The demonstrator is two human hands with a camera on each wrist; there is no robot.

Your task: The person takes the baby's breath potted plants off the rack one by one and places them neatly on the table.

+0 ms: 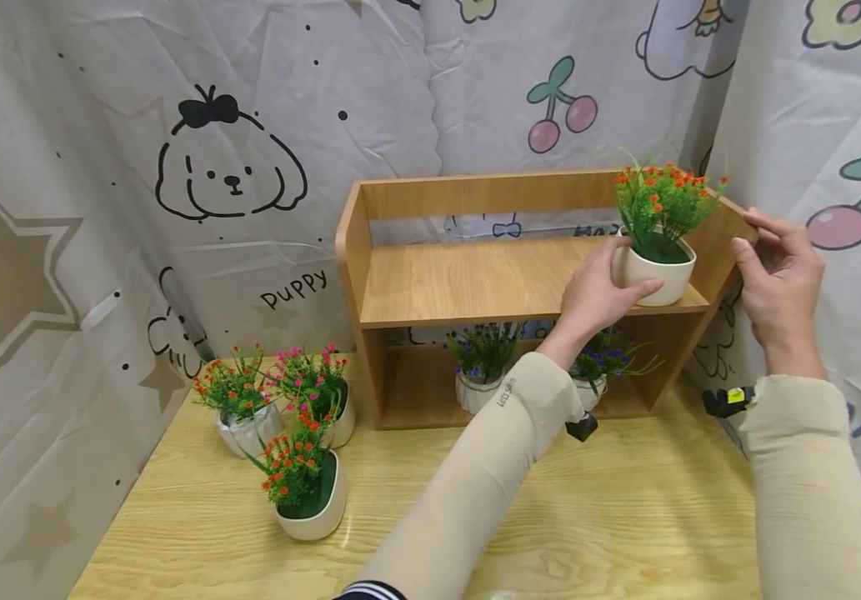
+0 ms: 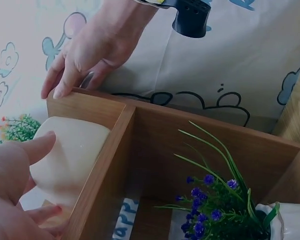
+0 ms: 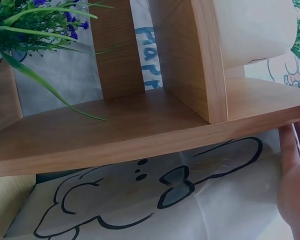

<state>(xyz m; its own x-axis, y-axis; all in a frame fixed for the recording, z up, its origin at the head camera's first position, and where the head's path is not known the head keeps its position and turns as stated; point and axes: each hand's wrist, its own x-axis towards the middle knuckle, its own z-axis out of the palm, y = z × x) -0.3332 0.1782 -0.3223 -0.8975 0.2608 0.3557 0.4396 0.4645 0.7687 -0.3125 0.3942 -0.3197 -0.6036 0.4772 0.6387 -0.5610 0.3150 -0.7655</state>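
Observation:
On the right end of the upper level of a wooden shelf (image 1: 460,279) sits a cream-white flower pot (image 1: 663,282) with orange artificial flowers. My left hand (image 1: 597,292) holds this pot from its left side, the thumb across its front. In the left wrist view the thumb lies against the pale pot wall (image 2: 72,150). My right hand (image 1: 783,287) grips the upper edge of the shelf's right side panel (image 1: 730,237) with its fingertips and thumb. The right wrist view catches only part of the right hand (image 3: 295,185) at the panel's outer edge.
Two pots of purple flowers, one white pot (image 1: 475,393) and another (image 1: 588,392) partly behind the left arm, stand on the lower level. Left of the shelf, three pots with orange and pink flowers (image 1: 313,521) stand on the wooden table (image 1: 197,517). Printed cloth (image 1: 370,92) hangs around.

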